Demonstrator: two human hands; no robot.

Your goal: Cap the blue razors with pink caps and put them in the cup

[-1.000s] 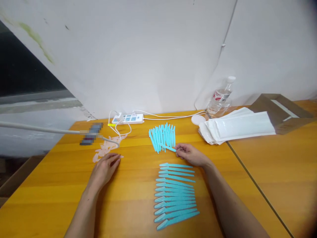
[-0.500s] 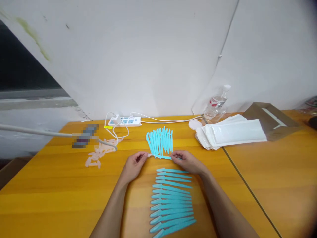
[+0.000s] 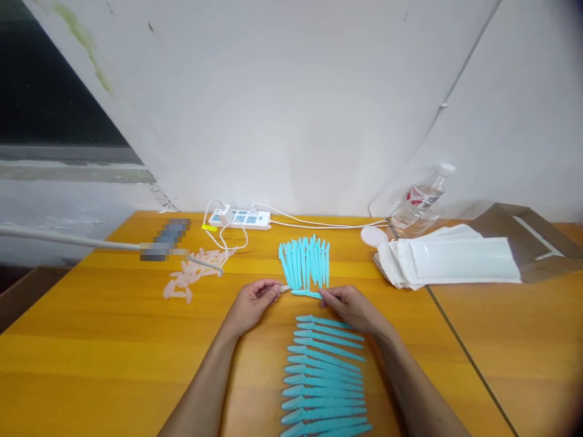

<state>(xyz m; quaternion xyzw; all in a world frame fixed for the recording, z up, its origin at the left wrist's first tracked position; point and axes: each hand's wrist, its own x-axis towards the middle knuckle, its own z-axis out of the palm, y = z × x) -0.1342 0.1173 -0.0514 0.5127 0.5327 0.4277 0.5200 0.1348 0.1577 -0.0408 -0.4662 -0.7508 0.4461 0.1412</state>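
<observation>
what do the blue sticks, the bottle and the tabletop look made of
The blue sticks: probably matte plastic, evenly coloured and uniformly moulded.
The bottle: clear, glossy plastic, likely, being see-through with highlights.
The tabletop: wood or wood-look laminate, satin; grain-like bands show, but solid wood can't be confirmed.

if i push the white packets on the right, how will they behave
The white packets look flat and creased at their left ends, so they are probably light and somewhat floppy. Their surface looks smooth and shiny and they lie loosely fanned, so a push might slide the top one over the rest.
</observation>
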